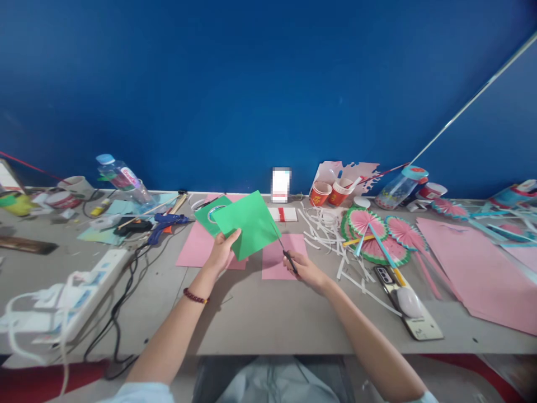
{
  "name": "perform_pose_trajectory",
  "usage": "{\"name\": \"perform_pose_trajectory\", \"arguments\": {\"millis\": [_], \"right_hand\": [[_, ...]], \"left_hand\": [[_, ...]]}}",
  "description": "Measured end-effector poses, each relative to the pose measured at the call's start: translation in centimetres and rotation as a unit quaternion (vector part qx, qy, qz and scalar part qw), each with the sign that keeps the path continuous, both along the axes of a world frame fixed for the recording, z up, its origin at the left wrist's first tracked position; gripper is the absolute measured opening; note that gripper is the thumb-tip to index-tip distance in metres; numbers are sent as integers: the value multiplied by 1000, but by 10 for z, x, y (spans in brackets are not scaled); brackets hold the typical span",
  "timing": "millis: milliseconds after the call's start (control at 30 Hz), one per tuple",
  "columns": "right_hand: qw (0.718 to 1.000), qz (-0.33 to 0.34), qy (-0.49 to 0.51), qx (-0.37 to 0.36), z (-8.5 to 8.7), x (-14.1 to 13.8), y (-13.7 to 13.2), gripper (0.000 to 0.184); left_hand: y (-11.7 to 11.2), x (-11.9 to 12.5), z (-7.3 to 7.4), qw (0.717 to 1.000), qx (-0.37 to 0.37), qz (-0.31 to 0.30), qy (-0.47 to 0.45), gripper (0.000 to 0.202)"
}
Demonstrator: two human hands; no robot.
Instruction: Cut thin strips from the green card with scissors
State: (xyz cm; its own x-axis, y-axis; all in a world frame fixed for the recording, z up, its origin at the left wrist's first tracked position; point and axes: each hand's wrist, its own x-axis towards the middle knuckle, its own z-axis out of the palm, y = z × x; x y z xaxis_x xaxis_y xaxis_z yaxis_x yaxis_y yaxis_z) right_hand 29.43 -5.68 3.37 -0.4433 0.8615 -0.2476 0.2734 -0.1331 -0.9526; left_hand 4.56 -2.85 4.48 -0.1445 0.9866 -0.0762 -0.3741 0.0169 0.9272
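Note:
A sheet of green paper (pixel 255 224) is raised over the table, its lower left edge pinched in my left hand (pixel 222 251). My right hand (pixel 305 270) is closed round the handles of black scissors (pixel 289 262). Their blades lie at the sheet's right corner; whether they have cut into it I cannot tell. Beneath my hands lie two pieces of pink paper (pixel 274 270) on the grey table. Behind the raised sheet sits another green sheet (pixel 205 217) with a roll of tape (pixel 215 213) on it, partly covered.
On the left are a blue glue gun (pixel 161 226), a white power strip (pixel 98 288) with cables, and a tilted bottle (pixel 123 173). To the right lie white paper strips (pixel 323 226), red cups (pixel 321 193), pink paper fans (pixel 369 224) and a phone (pixel 425 327). A blue wall (pixel 268 101) rises behind.

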Motion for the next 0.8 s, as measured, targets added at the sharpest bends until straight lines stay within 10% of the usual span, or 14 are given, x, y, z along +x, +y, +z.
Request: {"name": "perform_pose_trajectory", "arguments": {"millis": [800], "right_hand": [[999, 0, 2, -46, 0, 0, -1, 36]], "left_hand": [[3, -4, -6, 1000, 12, -3, 0, 46]]}}
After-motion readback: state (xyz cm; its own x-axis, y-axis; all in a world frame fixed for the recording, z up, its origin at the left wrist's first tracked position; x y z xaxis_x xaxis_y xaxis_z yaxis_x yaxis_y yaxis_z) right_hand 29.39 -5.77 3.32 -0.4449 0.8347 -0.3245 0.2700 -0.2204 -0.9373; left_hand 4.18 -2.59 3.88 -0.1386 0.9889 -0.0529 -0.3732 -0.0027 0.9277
